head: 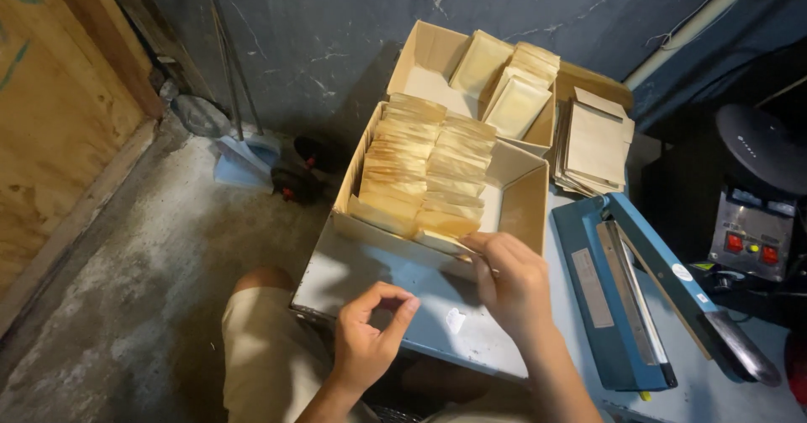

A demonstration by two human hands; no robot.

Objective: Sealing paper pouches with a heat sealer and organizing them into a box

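Tan pouches point(424, 166) in beige box point(525, 200); blue sealer point(626, 297) (grey strip); pale blue table point(378, 280).

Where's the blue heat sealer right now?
In the head view, the blue heat sealer lies on the table's right side, beside the right hand and the nearer box of pouches.
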